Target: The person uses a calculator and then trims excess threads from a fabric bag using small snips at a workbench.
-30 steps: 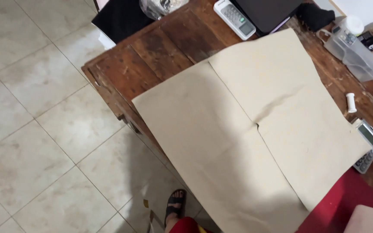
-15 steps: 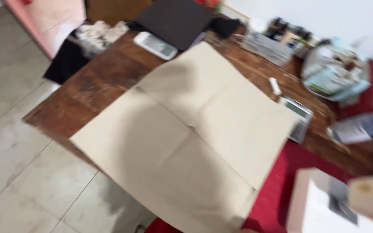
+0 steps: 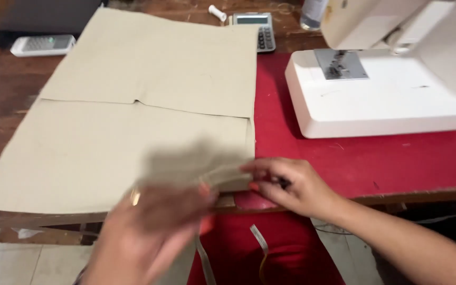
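The counter [image 3: 6, 100] is dark brown wood and fills the view; its near edge runs across at 6 o'clock.

A large beige cloth [image 3: 133, 121] covers the counter from 9 o'clock to the centre. It lies flat, with a horizontal fold line across its middle and a short slit at that line. Its near right corner sits at the counter edge.

A red mat [image 3: 365, 163] covers the counter from the centre toward 3 o'clock and hangs over the near edge. The cloth's right edge overlaps it.

A white sewing machine [image 3: 391, 95] stands on the red mat at 2 o'clock, well apart from the hands.

The left hand [image 3: 149, 232] is at 6 o'clock, blurred, with a ring on one finger. It overlaps the near edge of the cloth; whether it grips the cloth cannot be determined.

The right hand [image 3: 291, 184] is at 5 o'clock. Its fingers are pinched together on the near right corner of the cloth.

A calculator [image 3: 257, 29] lies at 12 o'clock, touching the far edge of the cloth. A white remote [image 3: 42, 45] lies at 10 o'clock, just beside the cloth. A small white spool [image 3: 217, 11] lies at 12 o'clock, near the calculator.
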